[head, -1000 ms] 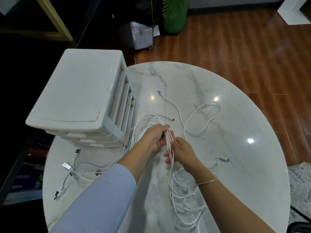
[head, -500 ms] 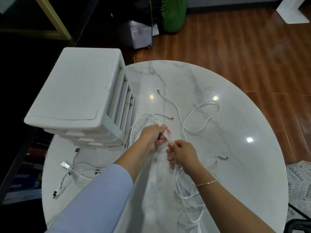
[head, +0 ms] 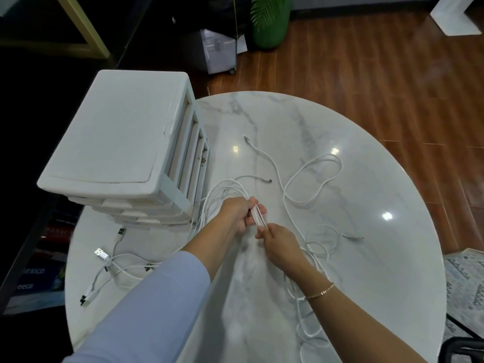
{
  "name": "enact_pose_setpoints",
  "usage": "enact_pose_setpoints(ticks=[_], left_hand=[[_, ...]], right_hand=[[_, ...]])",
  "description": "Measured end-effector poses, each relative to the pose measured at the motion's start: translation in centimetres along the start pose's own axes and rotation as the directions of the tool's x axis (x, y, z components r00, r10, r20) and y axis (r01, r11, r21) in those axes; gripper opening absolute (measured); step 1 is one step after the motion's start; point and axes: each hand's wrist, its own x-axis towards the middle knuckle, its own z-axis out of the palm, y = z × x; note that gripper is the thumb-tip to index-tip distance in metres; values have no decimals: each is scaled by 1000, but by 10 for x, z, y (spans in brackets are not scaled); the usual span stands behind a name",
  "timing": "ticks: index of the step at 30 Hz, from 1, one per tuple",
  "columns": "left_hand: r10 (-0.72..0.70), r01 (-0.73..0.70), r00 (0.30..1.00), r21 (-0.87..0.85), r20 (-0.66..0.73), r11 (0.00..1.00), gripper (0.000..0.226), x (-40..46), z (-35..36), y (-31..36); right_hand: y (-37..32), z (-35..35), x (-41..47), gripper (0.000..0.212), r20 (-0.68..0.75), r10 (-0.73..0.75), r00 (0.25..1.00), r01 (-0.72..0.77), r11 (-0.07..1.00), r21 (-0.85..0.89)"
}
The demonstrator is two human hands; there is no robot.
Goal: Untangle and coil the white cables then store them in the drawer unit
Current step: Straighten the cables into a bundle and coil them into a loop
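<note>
Several white cables (head: 313, 179) sprawl in loops over the round marble table (head: 366, 258). My left hand (head: 237, 213) grips a bunch of their strands side by side near the table's middle. Just below it my right hand (head: 277, 243) pinches the same strands, and the rest of the bunch trails down past my right wrist. USB plug ends (head: 101, 254) lie loose at the near left. The white drawer unit (head: 123, 142) stands at the table's left with its drawers closed.
A green plant pot (head: 269, 24) and a grey wheeled box (head: 220, 52) stand on the wooden floor beyond the table. A patterned rug (head: 465, 281) lies at the right. Dark shelving with books fills the left side.
My right hand has slid down the strands, away from my left hand. The loops trailing under my right forearm have shifted and drawn tighter.
</note>
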Motion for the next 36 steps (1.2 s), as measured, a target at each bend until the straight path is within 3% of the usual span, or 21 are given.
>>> enact_pose_setpoints(ticks=[4,11,14,16,21,25,30,36], left_hand=[[-31,31,999,6,19,1000,26,-2,0,-1],[59,-58,994,19,-87,998,24,8,0,-7],[123,-124,988,-11,-90,992,23,10,-2,-4],[145,-148,987,-49,-65,988,21,5,-1,1],[-35,34,994,14,102,999,29,-13,-1,-2],[-58,38,983,117,176,992,18,-17,-3,-14],[78,-86,992,82,100,993,10,-9,-4,-14],[144,-146,989,104,24,984,14,-5,-8,-14]], right_hand=[[2,3,-1,35,-6,37,999,-36,998,54],[-6,10,-19,42,86,42,995,-55,987,154],[5,11,-27,26,234,65,970,-172,862,477],[12,11,-26,23,246,83,966,-224,747,625],[16,17,-22,26,176,258,950,-304,638,707],[11,20,-21,27,189,261,947,-312,600,736],[10,19,-27,29,178,184,967,-256,707,659],[22,-3,-51,14,369,101,924,-265,865,426]])
